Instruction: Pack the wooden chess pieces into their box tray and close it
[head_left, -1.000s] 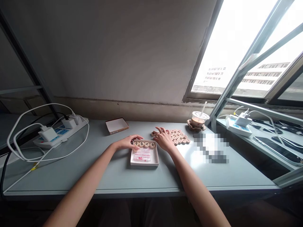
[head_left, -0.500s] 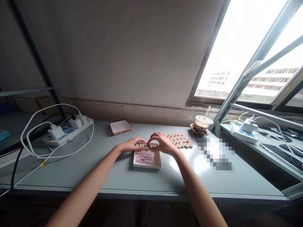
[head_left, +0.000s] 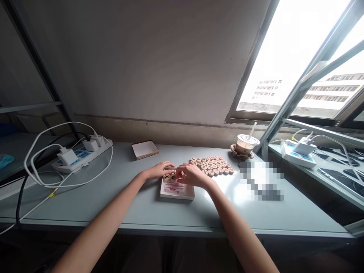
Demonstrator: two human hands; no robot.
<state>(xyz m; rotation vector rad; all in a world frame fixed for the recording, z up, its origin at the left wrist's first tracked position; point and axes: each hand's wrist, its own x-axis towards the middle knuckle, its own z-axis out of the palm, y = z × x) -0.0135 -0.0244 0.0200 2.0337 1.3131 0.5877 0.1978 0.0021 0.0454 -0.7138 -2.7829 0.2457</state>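
Observation:
A shallow open box (head_left: 176, 196) of pale card stands in front of me on the desk, with round wooden Chinese chess pieces (head_left: 167, 177) at its far end. A clear packet with pink print (head_left: 174, 188) lies on the box bottom. My left hand (head_left: 158, 170) is closed around the box's far left corner, its fingers beside the pieces. Over the far right part of the box, my right hand (head_left: 192, 175) has its fingers bent and pinched on a chess piece, mostly hidden by them. More chess pieces (head_left: 214, 165) stand in close rows behind my right hand.
The box lid (head_left: 145, 150) lies upturned at the back left. A lidded drink cup (head_left: 247, 144) with a straw sits in a holder at the back right. A power strip (head_left: 82, 156) with white cables (head_left: 110, 159) takes up the left. A pixelated patch (head_left: 261, 181) covers something at right.
My right hand's fingers have curled lower over the box. Two pieces now show clearly in the box's nearer row. More of the rows on the desk is uncovered, and the view has shifted slightly.

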